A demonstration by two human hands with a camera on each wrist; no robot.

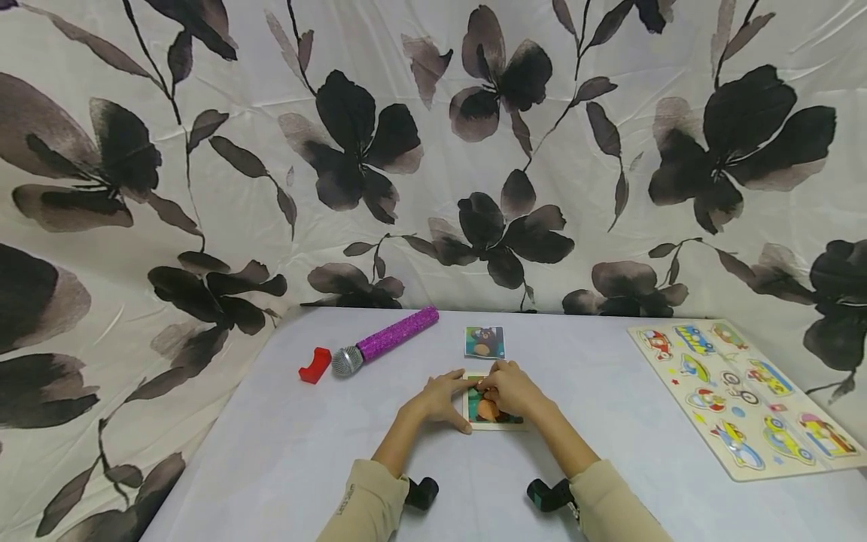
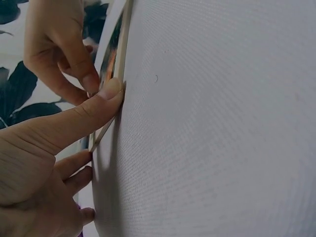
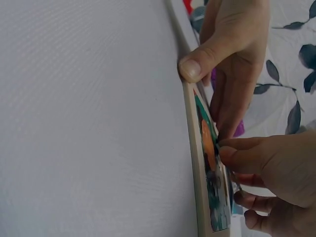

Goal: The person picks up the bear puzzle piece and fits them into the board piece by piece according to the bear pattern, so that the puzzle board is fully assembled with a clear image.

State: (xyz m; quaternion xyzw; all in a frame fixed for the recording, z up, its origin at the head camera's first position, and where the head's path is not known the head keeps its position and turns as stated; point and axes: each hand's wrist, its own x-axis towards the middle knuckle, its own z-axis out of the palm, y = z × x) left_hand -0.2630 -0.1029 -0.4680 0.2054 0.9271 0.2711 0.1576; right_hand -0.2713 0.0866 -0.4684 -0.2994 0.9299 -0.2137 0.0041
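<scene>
A small framed picture puzzle [image 1: 497,426], with a pale rim and a brown and orange figure on green, lies on the white table in front of me. My left hand [image 1: 439,399] holds its left side, thumb at the near corner and fingers toward the far edge. My right hand [image 1: 516,390] reaches over the far part of the picture, fingers curled. In the right wrist view, its thumb and fingertips pinch a thin flat puzzle piece [image 3: 237,183] at the far side of the frame, mostly hidden by the fingers.
Just beyond lies a small square bear picture [image 1: 484,342]. Off to the left are a purple glitter microphone [image 1: 396,336] and a red curved block [image 1: 315,366]. A wooden vehicle puzzle board [image 1: 731,399] lies at the right. Floral cloth [image 1: 433,188] hangs behind the table.
</scene>
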